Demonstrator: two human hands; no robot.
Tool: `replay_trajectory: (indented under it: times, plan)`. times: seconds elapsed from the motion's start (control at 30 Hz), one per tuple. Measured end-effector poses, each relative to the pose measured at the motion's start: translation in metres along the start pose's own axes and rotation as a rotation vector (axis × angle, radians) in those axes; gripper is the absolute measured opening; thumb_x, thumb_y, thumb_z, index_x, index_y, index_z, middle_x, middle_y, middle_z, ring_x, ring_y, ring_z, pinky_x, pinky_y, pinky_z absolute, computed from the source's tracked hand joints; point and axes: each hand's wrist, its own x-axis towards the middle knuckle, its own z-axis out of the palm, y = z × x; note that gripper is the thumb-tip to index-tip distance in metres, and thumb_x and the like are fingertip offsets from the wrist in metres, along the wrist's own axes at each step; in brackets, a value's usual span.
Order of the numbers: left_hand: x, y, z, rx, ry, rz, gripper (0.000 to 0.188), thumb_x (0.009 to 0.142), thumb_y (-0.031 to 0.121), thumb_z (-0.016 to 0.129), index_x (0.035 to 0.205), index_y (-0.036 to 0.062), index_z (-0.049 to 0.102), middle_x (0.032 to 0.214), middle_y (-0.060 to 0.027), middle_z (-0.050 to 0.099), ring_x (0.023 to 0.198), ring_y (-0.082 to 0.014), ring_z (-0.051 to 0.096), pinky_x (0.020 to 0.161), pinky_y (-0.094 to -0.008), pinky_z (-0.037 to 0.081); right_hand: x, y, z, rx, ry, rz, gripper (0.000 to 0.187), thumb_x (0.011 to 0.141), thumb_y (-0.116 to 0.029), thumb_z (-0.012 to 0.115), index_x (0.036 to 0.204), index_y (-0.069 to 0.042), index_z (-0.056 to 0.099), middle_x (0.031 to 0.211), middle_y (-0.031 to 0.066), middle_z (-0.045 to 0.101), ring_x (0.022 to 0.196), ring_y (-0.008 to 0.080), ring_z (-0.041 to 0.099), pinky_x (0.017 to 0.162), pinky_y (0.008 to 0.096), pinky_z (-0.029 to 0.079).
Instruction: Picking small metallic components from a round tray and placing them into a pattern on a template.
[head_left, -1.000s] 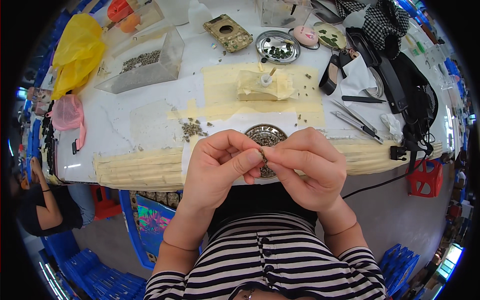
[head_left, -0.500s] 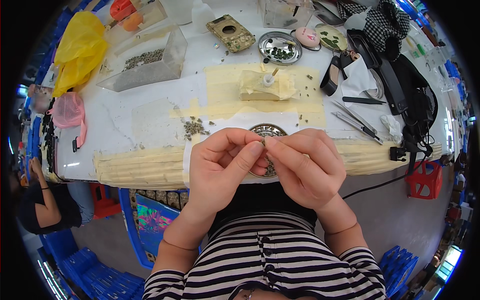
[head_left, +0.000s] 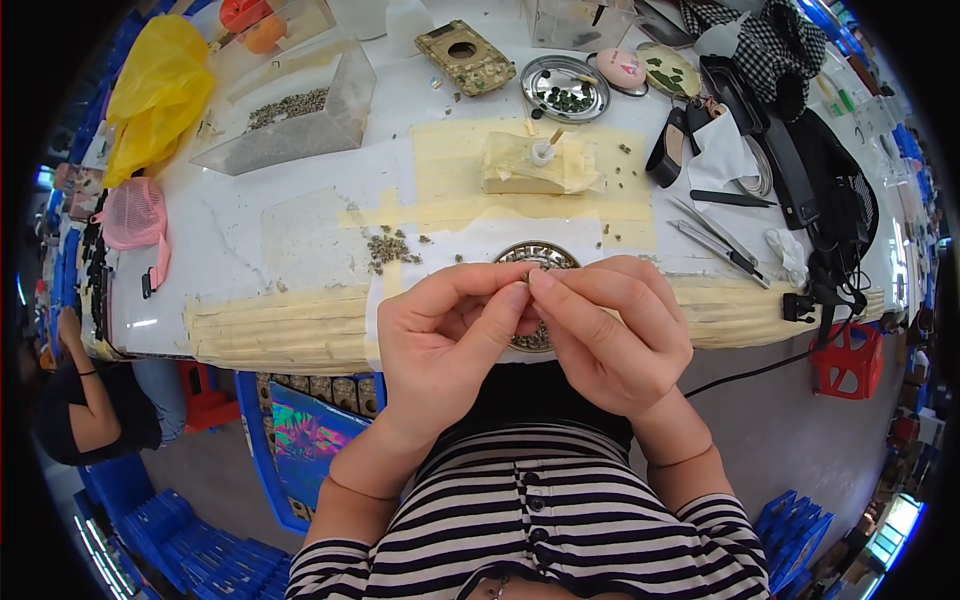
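Note:
My left hand (head_left: 440,345) and my right hand (head_left: 622,335) meet just past the table's front edge. Thumbs and index fingertips pinch a tiny greenish-brown part (head_left: 526,279), mostly covered by the fingers. Directly under them stands a round metal dish (head_left: 538,247) holding many similar small parts, half hidden by my hands. Left of the dish, a loose pile of small speckled parts (head_left: 388,246) lies on white paper and tape. Beyond the dish, a tape-covered block (head_left: 525,178) carries a small white cup (head_left: 543,153) with a stick in it.
Tweezers (head_left: 712,250) and a dark flat tool (head_left: 732,199) lie to the right. Behind are a clear bin (head_left: 270,155) of small parts, a camouflage-patterned case (head_left: 466,62) and a metal plate (head_left: 602,98) with dark green pieces. Another person (head_left: 90,415) sits at left.
The view has tilted slightly, so the table's items sit a little differently. Both hands keep their pinch, and slightly more of the dish's far rim shows.

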Motion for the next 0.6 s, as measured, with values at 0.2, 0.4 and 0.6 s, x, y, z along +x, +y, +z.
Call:
replay_trajectory:
  times: [0.2,0.4,0.6]
  plan:
    - [-0.0008,0.0003,0.0009,-0.003,-0.012,-0.014,0.019,0.093,-0.004,0.057,0.11,-0.0087,0.062,0.099,-0.0138,0.068,0.087,-0.0143,0.067,0.08,-0.026,0.057,0.0049,-0.0042,-0.004,0.226,-0.029,0.23,0.027,0.068,0.005,0.074,0.094,-0.002,0.071,0.083,0.0074,0.065,0.071,0.019,0.062,0.06,0.028,0.049]
    - [-0.003,0.0022,-0.0005,0.005,-0.046,-0.027,0.018,0.092,-0.004,0.057,0.109,-0.0088,0.062,0.097,-0.0139,0.068,0.086,-0.0148,0.067,0.08,-0.0264,0.057,0.007,-0.0035,-0.0069,0.496,-0.061,0.518,0.016,0.075,0.004,0.071,0.09,-0.001,0.07,0.083,0.0088,0.066,0.072,0.0184,0.062,0.063,0.0273,0.049]
    - [-0.0023,0.0011,-0.0028,0.016,-0.066,-0.042,0.018,0.092,-0.005,0.057,0.109,-0.0091,0.062,0.095,-0.014,0.068,0.086,-0.0152,0.067,0.08,-0.0269,0.057,0.0055,-0.001,-0.0055,0.61,-0.065,0.599,0.014,0.075,0.004,0.07,0.088,-0.001,0.069,0.082,0.008,0.066,0.073,0.0169,0.062,0.067,0.027,0.048]
